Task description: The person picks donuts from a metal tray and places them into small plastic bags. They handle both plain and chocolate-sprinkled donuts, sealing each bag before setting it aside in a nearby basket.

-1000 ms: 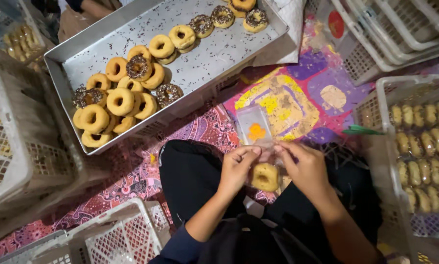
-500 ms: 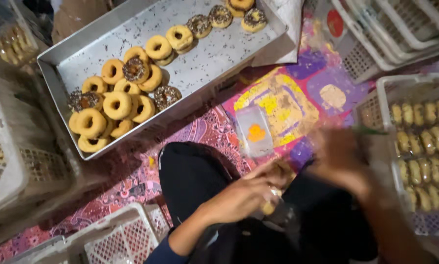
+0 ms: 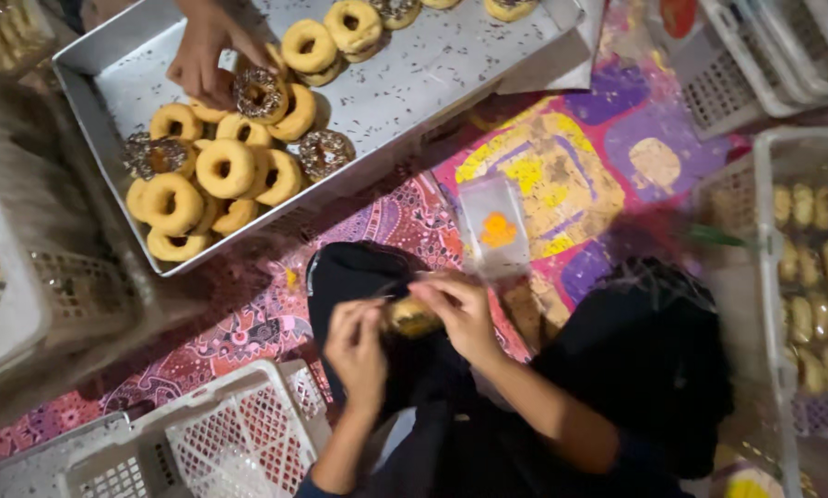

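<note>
Doughnut (image 3: 412,317) sits between both hands, right hand (image 3: 460,314) grasping it, left hand (image 3: 359,349) pinching its near edge.

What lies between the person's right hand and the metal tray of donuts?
In the head view, only patterned floor mat and part of a dark-clothed knee separate the right hand from the metal tray; a clear plastic bag lies just beside.

Light is dim and warm overall, brightest on the metal tray (image 3: 432,74) far left, which gives a soft sheen without hard glare. The near middle lies in deep shadow. Motion blur smears the right crate (image 3: 764,277) and the left crate (image 3: 27,277); both hands look slightly soft.
</note>
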